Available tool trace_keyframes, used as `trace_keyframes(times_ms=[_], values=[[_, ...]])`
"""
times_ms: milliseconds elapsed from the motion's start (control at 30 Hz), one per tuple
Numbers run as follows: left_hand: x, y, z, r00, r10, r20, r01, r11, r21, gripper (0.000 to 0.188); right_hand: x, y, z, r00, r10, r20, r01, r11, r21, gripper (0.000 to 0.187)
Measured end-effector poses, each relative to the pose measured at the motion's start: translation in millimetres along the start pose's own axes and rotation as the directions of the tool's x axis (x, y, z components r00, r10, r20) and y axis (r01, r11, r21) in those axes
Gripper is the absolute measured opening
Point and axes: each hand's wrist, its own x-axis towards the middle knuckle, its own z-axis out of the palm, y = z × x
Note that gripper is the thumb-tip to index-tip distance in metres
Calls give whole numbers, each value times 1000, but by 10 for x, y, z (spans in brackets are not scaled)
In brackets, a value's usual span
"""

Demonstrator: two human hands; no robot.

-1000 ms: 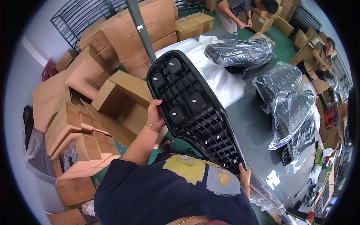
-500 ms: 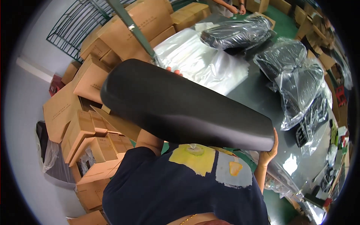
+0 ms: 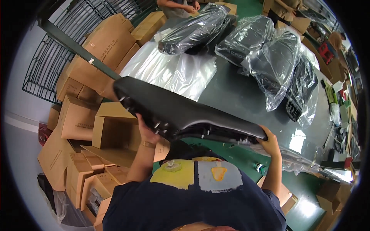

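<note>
A long black motorcycle seat (image 3: 173, 107) is held up between my two hands, tilted so that its smooth top faces away and part of its underside shows. Metal studs and black fittings line that lower edge. My left hand (image 3: 147, 131) grips the underside near the wide left end; some of its fingers are hidden beneath the seat. At the narrow right end, my right hand (image 3: 269, 141) is closed around the tip, thumb near the edge. Beyond the seat lies a stack of clear plastic bags (image 3: 173, 73) on the grey table (image 3: 231, 90).
Several plastic-wrapped black seats (image 3: 246, 40) lie along the table's far side. To the left stand stacked cardboard boxes (image 3: 106, 46) and an open carton (image 3: 115, 127). A green metal post (image 3: 77, 48) slants across the far left. Another person's hands (image 3: 192, 7) are at the far end.
The seat has been rolled, so its underside edge and studs now show. My left hand has come into view beneath it. The view has shifted to the right.
</note>
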Motion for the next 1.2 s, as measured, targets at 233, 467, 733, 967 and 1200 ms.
trace_keyframes(times_ms=[233, 467, 733, 967, 1200], values=[[255, -540, 375, 965, -141, -221, 139, 990, -27, 75, 316, -340, -179, 958, 3, 287, 16, 998, -64, 62], [715, -597, 266, 781, -606, -151, 600, 795, -87, 79, 910, -885, 154, 997, -40, 69, 52, 983, -177, 51], [1278, -483, 26, 314, -946, -77, 803, 221, 554, 58, 1586, -526, 813, 985, 61, -159, -126, 890, -438, 63], [1994, 447, -83, 566, -817, 112, 651, 526, 547, 42, 1546, -427, 927, 943, 115, -313, -215, 927, -308, 58], [3272, 927, -457, 895, -374, -243, 406, 908, 99, 73, 1506, -522, 1017, 916, 74, -394, -208, 929, -307, 57]])
